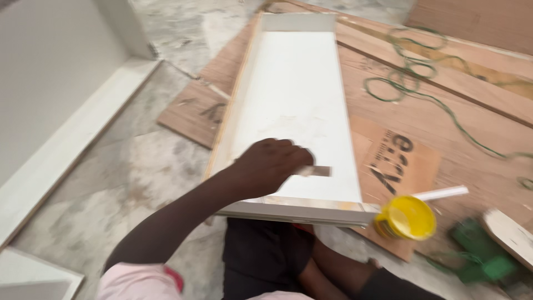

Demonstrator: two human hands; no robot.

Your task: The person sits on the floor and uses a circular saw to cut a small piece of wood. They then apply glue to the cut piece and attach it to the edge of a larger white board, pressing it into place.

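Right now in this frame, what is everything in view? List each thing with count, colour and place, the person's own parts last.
Drawer-like box: one, white, shallow, centre, lying on the boards.
Scraper blade: one, grey metal, flat on the box's inside bottom, blurred.
Tub: one, yellow, by the box's near right corner.
Stick: one, white, just behind the tub.
Plywood sheets: several, brown, on the floor, right.
Cord: one, green, looped over the plywood.
Green object: one, lower right, kind unclear.
White panels: left edge.
Floor: grey, mottled.
Left hand: holding the scraper blade.
Right hand: not in view.
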